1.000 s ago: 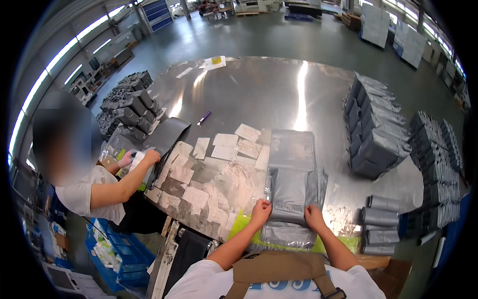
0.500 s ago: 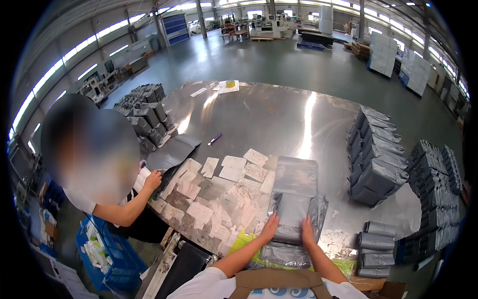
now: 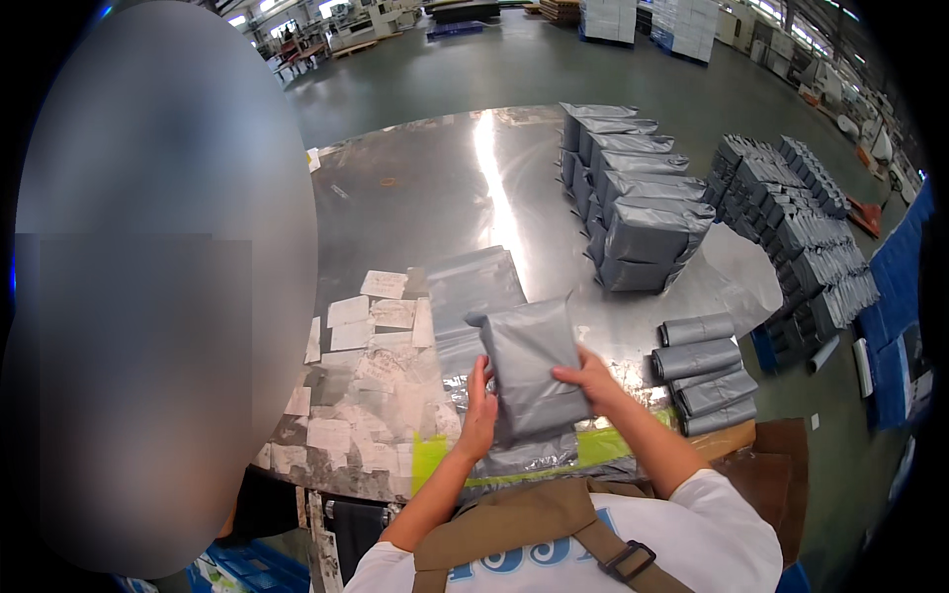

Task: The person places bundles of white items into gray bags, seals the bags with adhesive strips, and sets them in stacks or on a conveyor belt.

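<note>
A plump grey plastic package (image 3: 534, 361) is tilted up off the layer beneath and turned slightly, held between my hands. My right hand (image 3: 593, 383) grips its right edge, thumb on the top face and the other fingers partly hidden. Along its left edge lies my left hand (image 3: 478, 413), fingers pointing away from me and pressed to the side. Under and beyond it are flat grey plastic bags (image 3: 474, 282) on the metal table (image 3: 415, 208).
Stacked grey packages (image 3: 647, 242) stand at the table's right, with rolled grey bundles (image 3: 707, 366) nearer me. More grey stacks (image 3: 791, 217) are beyond the right edge. Paper labels (image 3: 376, 371) cover the left part. A blurred person (image 3: 158, 296) is close on my left.
The package has come up off the bags and turned, and my right hand now grips its edge. My view has swung right, and the co-worker appears much nearer.
</note>
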The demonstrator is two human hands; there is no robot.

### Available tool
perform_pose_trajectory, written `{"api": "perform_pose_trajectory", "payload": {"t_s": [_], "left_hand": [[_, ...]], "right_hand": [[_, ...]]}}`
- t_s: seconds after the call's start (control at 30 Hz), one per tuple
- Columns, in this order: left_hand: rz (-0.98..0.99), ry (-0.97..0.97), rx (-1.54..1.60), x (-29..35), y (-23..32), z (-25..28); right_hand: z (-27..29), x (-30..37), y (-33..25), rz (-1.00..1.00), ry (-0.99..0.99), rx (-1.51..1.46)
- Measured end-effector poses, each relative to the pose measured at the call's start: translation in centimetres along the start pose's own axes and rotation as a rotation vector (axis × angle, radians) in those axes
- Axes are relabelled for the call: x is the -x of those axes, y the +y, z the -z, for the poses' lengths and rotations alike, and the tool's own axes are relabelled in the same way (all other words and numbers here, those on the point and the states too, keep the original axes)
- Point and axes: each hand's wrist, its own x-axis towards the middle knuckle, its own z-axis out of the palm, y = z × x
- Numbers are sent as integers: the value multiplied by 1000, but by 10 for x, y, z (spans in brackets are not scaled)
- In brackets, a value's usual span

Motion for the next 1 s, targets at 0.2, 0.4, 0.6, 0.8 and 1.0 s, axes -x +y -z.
{"api": "perform_pose_trajectory", "payload": {"t_s": [0.2, 0.4, 0.6, 0.8, 1.0], "left_hand": [[150, -286, -740, 4, -68, -24], [147, -383, -950, 41, -69, -45], [174, -454, -879, 36, -59, -38], [-9, -15, -724, 62, -56, -29], [292, 624, -466, 123, -35, 104]], "right_hand": [[108, 10, -115, 684, 143, 1380], [188, -35, -132, 686, -25, 1743], [243, -43, -87, 852, 317, 2025], [161, -4, -25, 992, 227, 1692], [60, 53, 82, 778, -61, 1265]]}}
